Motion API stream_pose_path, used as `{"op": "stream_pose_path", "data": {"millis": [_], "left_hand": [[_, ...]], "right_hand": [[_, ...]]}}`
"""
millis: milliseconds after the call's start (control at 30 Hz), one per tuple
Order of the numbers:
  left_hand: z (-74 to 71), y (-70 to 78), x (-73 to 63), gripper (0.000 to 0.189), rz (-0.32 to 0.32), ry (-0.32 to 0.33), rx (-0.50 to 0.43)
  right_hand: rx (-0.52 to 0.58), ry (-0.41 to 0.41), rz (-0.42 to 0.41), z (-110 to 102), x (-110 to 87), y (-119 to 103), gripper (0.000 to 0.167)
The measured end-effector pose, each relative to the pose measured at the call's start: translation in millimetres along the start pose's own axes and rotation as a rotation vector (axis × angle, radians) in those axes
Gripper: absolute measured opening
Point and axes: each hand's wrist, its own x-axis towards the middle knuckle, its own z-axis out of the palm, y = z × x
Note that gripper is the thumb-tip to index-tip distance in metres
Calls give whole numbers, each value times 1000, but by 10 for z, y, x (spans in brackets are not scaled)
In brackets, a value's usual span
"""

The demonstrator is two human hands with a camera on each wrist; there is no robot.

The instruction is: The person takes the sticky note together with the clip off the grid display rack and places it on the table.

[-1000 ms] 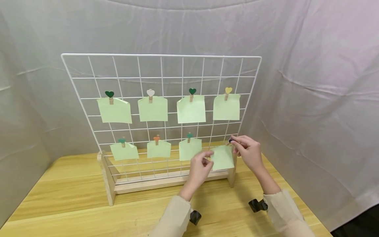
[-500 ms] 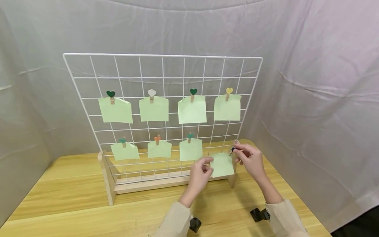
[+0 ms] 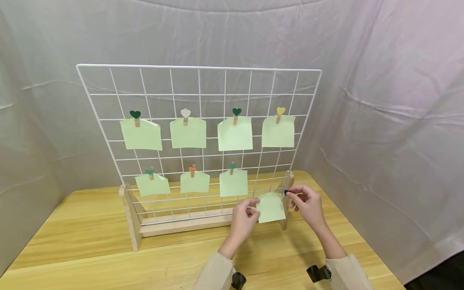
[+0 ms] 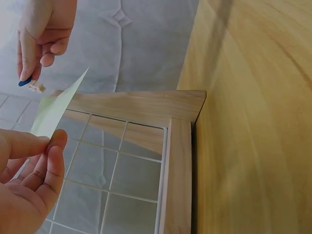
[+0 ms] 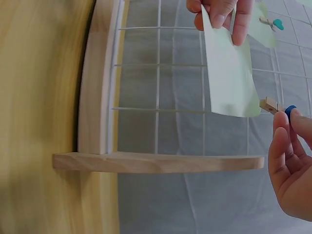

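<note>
Between thumb and fingers, my left hand (image 3: 243,220) pinches the left edge of a pale green paper note (image 3: 271,208), held in front of the lower right of a white wire grid (image 3: 206,95). My right hand (image 3: 309,207) pinches a small wooden clothespin (image 5: 269,105) by its dark blue end (image 5: 290,111). In the right wrist view the clothespin's tip is right by a corner of the note; a gap shows between them in the left wrist view. The other green notes hang on the grid from heart-topped clothespins, such as a yellow one (image 3: 280,110) and an orange one (image 3: 192,170).
The grid stands in a wooden base (image 3: 188,228) with upright end pieces, the right one (image 4: 146,105) close to both hands. Beneath is a wood-grain table (image 3: 90,262). Grey cloth (image 3: 380,161) encloses the back and sides.
Both hands have moved down and toward me. The note has come down with the left hand, and the clothespin in the right hand has drawn away from the grid and the note's top edge.
</note>
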Motion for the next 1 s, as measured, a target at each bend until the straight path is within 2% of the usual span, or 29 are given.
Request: {"op": "stream_pose_path", "data": {"millis": [300, 433, 567, 667, 700, 800, 900, 933, 1000], "left_hand": [[49, -112, -97, 31, -43, -36, -26], [73, -142, -129, 30, -60, -43, -37], [91, -160, -158, 28, -46, -48, -41], [106, -177, -181, 27, -37, -58, -40], [112, -181, -190, 27, -41, -64, -42], [129, -189, -219, 27, -66, -85, -40], [152, -208, -251, 28, -95, -109, -44], [159, -216, -261, 27, -104, -115, -43], [171, -235, -279, 27, -126, -128, -43]], "right_hand": [[15, -40, 92, -91, -147, 371, 8], [35, -47, 128, -117, -206, 458, 9], [40, -48, 171, -149, -252, 509, 9], [38, -64, 161, -182, -290, 622, 10], [70, -85, 136, -195, -303, 664, 9], [91, -107, 122, -271, -355, 1173, 9], [94, -116, 176, -352, -420, 1755, 10], [62, -101, 213, -374, -444, 1945, 12], [53, -105, 258, -394, -474, 2043, 13]]}}
